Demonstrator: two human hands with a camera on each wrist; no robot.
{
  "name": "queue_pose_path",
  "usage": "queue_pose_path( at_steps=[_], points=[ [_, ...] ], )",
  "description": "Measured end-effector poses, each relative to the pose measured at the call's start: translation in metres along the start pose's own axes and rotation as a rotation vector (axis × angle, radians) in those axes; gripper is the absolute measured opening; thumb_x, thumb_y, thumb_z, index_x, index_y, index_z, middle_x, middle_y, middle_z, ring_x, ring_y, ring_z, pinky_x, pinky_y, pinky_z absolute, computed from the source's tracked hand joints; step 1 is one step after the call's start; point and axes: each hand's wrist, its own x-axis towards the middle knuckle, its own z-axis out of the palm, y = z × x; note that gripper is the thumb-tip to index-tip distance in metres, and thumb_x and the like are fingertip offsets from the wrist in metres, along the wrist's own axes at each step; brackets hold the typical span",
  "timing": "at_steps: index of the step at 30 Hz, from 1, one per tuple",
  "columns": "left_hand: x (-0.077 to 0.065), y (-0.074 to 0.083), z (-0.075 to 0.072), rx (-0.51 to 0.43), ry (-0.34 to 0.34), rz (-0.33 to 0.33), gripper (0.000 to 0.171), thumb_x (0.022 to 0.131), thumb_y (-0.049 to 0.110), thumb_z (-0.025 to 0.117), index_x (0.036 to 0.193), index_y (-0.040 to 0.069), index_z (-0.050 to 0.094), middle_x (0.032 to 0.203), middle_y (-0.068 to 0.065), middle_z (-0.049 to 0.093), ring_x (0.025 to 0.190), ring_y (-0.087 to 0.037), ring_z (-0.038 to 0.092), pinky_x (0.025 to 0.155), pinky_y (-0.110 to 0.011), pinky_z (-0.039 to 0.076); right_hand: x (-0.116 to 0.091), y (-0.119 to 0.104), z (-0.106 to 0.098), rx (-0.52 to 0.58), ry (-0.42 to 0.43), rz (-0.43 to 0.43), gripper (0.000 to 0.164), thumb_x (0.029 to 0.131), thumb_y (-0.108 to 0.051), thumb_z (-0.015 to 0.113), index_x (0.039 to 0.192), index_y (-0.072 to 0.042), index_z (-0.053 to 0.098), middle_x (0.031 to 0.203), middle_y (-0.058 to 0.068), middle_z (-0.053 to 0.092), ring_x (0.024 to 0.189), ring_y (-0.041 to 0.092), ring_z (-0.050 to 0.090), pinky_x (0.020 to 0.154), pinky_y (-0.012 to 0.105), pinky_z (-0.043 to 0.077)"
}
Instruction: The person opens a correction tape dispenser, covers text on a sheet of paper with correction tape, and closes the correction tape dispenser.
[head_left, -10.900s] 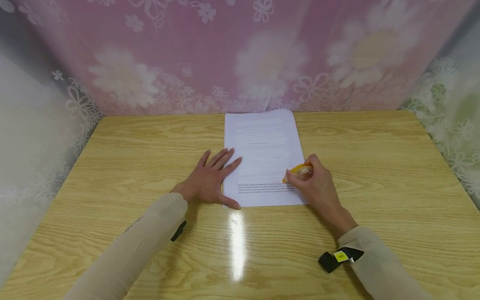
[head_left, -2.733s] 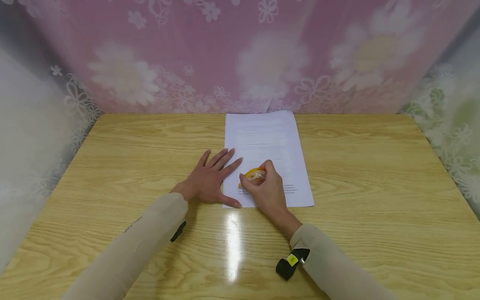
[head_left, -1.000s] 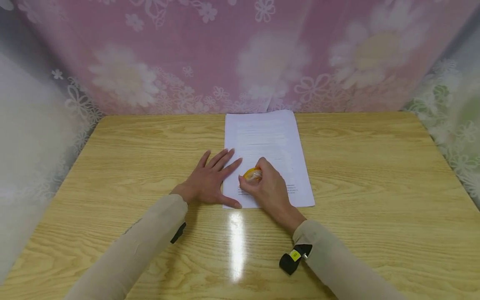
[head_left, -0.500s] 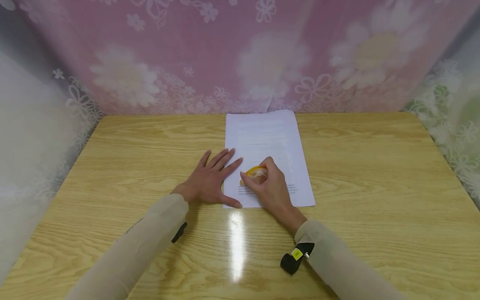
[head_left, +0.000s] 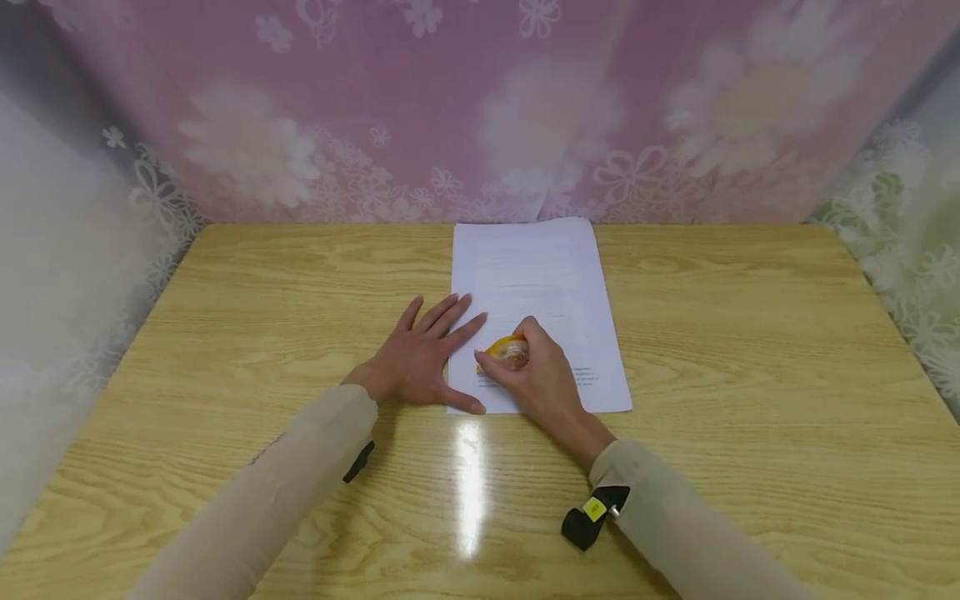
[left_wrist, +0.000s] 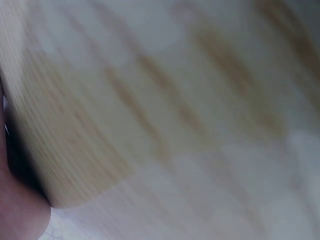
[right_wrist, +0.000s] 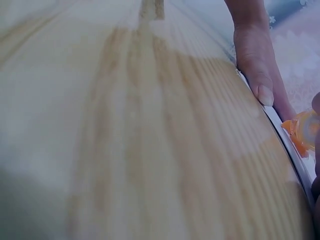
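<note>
A white printed sheet lies at the middle of the table, with white bands across most of its print and a few dark lines of text near the bottom. My left hand rests on its left edge, fingers spread. My right hand pinches an orange-yellow correction tape dispenser between thumb and fingers, its tip at the left end of the text. The right wrist view catches the dispenser at its edge, near the left thumb. In the left wrist view a bit of hand shows at lower left.
The wood-grain table extends on both sides of the sheet and carries a bright light reflection in front. A pink floral curtain hangs directly behind the far edge. Black wrist devices are strapped to the sleeves.
Since the first frame, my right hand has travelled left across the sheet with the dispenser. Over the last second it shifts only slightly. The left hand stays in place.
</note>
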Motion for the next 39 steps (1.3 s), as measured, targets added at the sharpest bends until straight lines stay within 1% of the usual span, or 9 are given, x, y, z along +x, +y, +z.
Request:
queue_pose_path(
  at_steps=[4, 7, 12, 17, 21, 28, 39],
  points=[
    [0.000, -0.001, 0.000, 0.010, -0.002, 0.000, 0.119, 0.061, 0.097, 0.028, 0.155, 0.028, 0.002, 0.160, -0.002, -0.005, 0.144, -0.020, -0.007, 0.111, -0.054, -0.003, 0.000, 0.000, 0.002, -0.055, 0.044, -0.056, 0.039, 0.080, -0.030, 0.077, 0.082, -0.011, 0.043, 0.074, 0.000, 0.054, 0.061, 0.012, 0.051, 0.050, 0.029, 0.042],
    [0.000, -0.001, 0.000, 0.012, -0.005, -0.001, 0.119, 0.061, 0.098, 0.027, 0.155, 0.028, 0.002, 0.160, -0.002, -0.005, 0.144, -0.019, -0.007, 0.112, -0.054, -0.004, -0.001, 0.000, 0.002, -0.073, 0.066, -0.074, 0.038, 0.079, -0.028, 0.076, 0.082, -0.010, 0.043, 0.073, 0.000, 0.052, 0.060, 0.013, 0.050, 0.050, 0.029, 0.041],
    [0.000, -0.001, -0.001, 0.010, -0.004, -0.001, 0.119, 0.062, 0.097, 0.028, 0.155, 0.028, 0.003, 0.160, -0.003, -0.004, 0.145, -0.020, -0.006, 0.112, -0.054, -0.003, -0.002, 0.001, 0.001, -0.069, 0.083, -0.062, 0.037, 0.079, -0.027, 0.075, 0.081, -0.010, 0.042, 0.073, 0.000, 0.052, 0.061, 0.014, 0.050, 0.050, 0.029, 0.041],
    [-0.001, -0.001, -0.002, 0.016, -0.009, -0.002, 0.119, 0.062, 0.097, 0.029, 0.155, 0.027, 0.004, 0.160, -0.003, -0.004, 0.145, -0.020, -0.006, 0.112, -0.054, -0.002, -0.003, 0.002, 0.000, -0.061, 0.079, -0.042, 0.038, 0.080, -0.027, 0.076, 0.081, -0.010, 0.042, 0.074, 0.001, 0.052, 0.062, 0.015, 0.050, 0.051, 0.029, 0.042],
    [-0.001, -0.001, -0.003, 0.016, -0.022, -0.007, 0.119, 0.062, 0.097, 0.027, 0.155, 0.028, 0.002, 0.160, -0.003, -0.006, 0.144, -0.019, -0.007, 0.112, -0.054, -0.003, -0.002, 0.002, -0.002, -0.055, 0.070, -0.023, 0.038, 0.080, -0.028, 0.076, 0.081, -0.010, 0.042, 0.074, 0.001, 0.052, 0.062, 0.015, 0.050, 0.051, 0.030, 0.042],
    [0.000, 0.000, -0.001, 0.018, -0.021, -0.007, 0.119, 0.061, 0.098, 0.027, 0.155, 0.028, 0.001, 0.160, -0.003, -0.006, 0.144, -0.019, -0.007, 0.112, -0.053, -0.003, -0.002, 0.003, -0.003, -0.055, 0.073, -0.039, 0.038, 0.079, -0.028, 0.077, 0.080, -0.010, 0.043, 0.072, 0.001, 0.052, 0.061, 0.014, 0.049, 0.051, 0.029, 0.041],
    [0.000, -0.001, -0.001, 0.007, -0.021, -0.007, 0.120, 0.061, 0.098, 0.028, 0.155, 0.028, 0.002, 0.160, -0.003, -0.006, 0.144, -0.020, -0.008, 0.112, -0.053, -0.004, -0.002, 0.004, -0.009, -0.067, 0.078, -0.036, 0.038, 0.079, -0.026, 0.077, 0.079, -0.010, 0.042, 0.072, 0.001, 0.052, 0.060, 0.014, 0.049, 0.050, 0.029, 0.039]
  ],
)
